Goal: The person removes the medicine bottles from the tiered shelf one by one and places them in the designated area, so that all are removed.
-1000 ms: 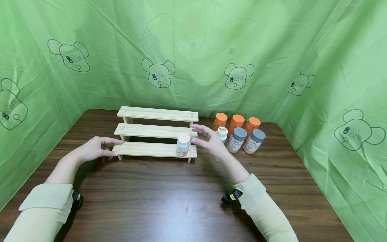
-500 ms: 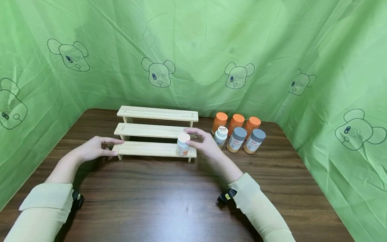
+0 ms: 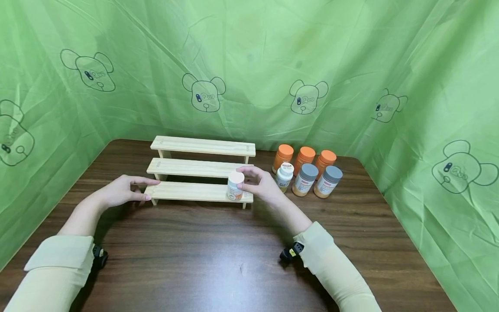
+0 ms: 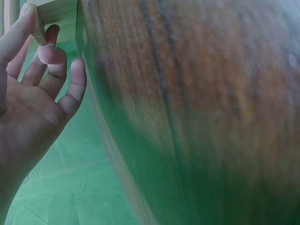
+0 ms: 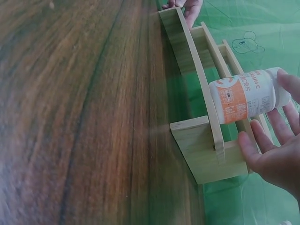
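Two hands working the wooden rack [image 3: 200,169]
right hand [image 3: 260,185] is pinching the white bottle's [image 3: 235,186] cap as it's standing on the lowest shelf's right end; left hand [image 3: 118,192], fingers relaxed, is bracing the left end. Looks like placing's underway, next needing a clean release.

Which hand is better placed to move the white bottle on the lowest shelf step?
Probably the right hand: its fingers already touch the white bottle. The left hand rests at the wooden rack's far end.
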Action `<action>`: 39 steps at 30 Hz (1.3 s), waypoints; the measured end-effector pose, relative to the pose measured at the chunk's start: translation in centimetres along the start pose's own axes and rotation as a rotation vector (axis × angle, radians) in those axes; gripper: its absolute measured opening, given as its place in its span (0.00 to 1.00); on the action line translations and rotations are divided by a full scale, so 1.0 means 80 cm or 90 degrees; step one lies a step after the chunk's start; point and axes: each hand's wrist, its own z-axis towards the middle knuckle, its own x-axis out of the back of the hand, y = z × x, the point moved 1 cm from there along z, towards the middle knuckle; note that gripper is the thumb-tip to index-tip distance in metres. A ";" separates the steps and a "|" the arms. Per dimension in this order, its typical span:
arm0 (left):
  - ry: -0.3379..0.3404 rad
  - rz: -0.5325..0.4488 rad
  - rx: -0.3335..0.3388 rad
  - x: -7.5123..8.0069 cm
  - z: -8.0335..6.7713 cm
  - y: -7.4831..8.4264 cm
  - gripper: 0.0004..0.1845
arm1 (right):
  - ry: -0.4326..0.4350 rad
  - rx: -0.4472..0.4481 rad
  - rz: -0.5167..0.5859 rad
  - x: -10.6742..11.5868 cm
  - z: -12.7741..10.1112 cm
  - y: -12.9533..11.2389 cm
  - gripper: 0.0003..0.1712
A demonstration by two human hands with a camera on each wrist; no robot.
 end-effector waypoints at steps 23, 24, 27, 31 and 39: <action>0.007 0.013 0.011 -0.002 0.001 0.000 0.29 | -0.020 0.004 -0.034 0.001 -0.013 -0.039 0.24; 0.006 0.009 0.009 -0.002 0.000 0.000 0.30 | -0.019 0.002 -0.037 0.003 -0.014 -0.042 0.24; 0.003 -0.001 -0.001 -0.001 0.001 0.001 0.30 | -0.009 0.005 -0.055 0.008 -0.019 -0.049 0.25; 0.002 -0.005 -0.015 -0.001 0.001 0.000 0.29 | -0.005 0.016 -0.071 0.019 -0.020 -0.044 0.25; -0.002 -0.009 -0.013 -0.001 -0.001 -0.002 0.29 | -0.010 0.025 -0.097 0.041 -0.027 -0.032 0.25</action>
